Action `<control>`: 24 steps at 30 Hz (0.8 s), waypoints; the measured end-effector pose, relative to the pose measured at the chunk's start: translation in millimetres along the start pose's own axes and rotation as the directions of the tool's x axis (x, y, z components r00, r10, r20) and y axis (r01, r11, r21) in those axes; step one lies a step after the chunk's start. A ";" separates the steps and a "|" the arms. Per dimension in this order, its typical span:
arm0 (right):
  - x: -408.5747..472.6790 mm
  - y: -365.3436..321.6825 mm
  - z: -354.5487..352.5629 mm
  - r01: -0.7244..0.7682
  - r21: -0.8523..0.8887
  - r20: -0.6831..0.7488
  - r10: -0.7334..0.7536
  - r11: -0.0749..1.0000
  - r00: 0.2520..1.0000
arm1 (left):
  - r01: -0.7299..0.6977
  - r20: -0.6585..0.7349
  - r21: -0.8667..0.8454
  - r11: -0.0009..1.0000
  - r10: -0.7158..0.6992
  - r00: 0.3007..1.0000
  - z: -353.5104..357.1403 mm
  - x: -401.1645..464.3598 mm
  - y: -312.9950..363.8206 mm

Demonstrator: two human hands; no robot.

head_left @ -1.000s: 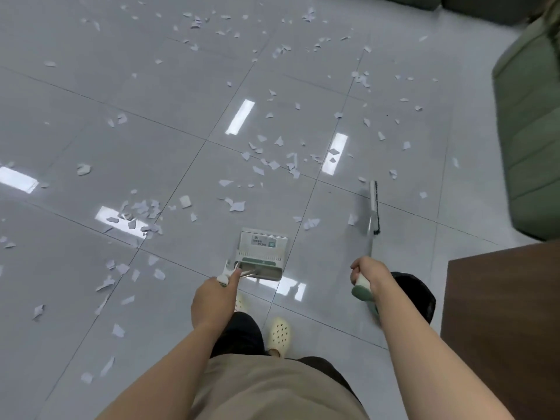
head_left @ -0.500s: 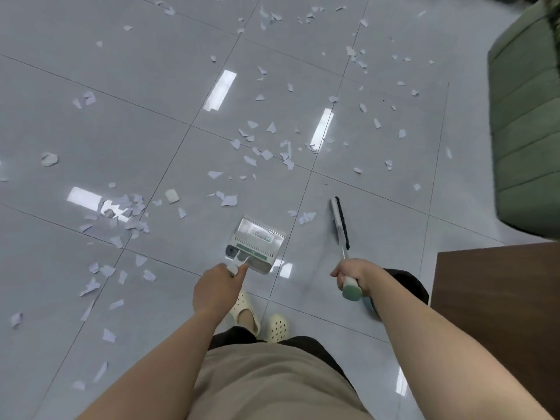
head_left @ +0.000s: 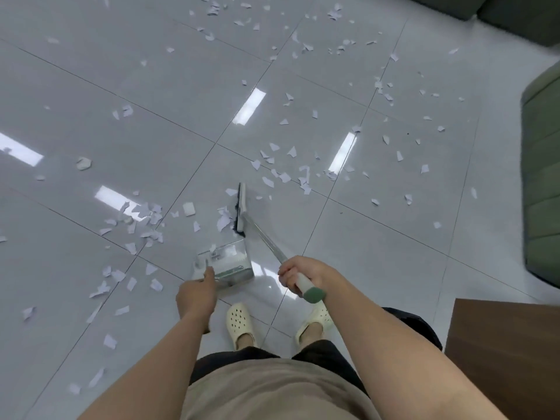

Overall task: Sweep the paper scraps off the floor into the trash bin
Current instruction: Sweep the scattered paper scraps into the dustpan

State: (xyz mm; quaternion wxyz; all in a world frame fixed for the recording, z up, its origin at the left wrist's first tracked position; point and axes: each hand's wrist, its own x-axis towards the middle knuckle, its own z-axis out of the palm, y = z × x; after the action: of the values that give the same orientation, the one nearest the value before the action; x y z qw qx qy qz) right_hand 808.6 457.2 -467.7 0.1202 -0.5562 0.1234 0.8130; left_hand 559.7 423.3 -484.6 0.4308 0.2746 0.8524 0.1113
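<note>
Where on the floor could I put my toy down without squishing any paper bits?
The bare tiles right of the broom, between its handle and the wooden furniture, hold almost no scraps. It is crowded left of the dustpan, around the scrap pile, and ahead of the broom.

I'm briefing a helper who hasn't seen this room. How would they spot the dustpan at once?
Look at the grey tiled floor just ahead of the cream clogs. The dustpan stands there, held by the left hand: a boxy, pale, see-through scoop, unlike the flat paper scraps around it.
</note>
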 end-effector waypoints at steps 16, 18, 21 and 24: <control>-117.8 -36.2 -268.7 0.280 0.218 -0.080 -0.269 0.935 0.960 | -0.193 -0.012 0.133 0.972 0.196 0.981 133.3 -98.7 103.1; -132.2 -33.9 -303.1 0.331 0.304 -0.112 -0.312 0.893 0.944 | -0.239 0.040 0.158 0.958 0.235 0.971 165.7 -108.3 122.6; -151.4 -23.8 -343.6 0.420 0.373 -0.209 -0.367 0.827 0.907 | -0.334 0.096 0.193 0.923 0.321 0.942 210.2 -128.9 152.0; -166.7 -3.9 -377.1 0.503 0.339 -0.337 -0.396 0.795 0.854 | -0.438 0.160 0.213 0.874 0.411 0.898 243.7 -145.1 175.9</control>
State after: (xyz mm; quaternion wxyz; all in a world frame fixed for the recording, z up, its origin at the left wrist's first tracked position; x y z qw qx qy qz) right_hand 1198.5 325.1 -444.5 0.4103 -0.6282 0.1705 0.6388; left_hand 888.4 475.0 -459.2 0.4051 0.5113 0.7534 0.0825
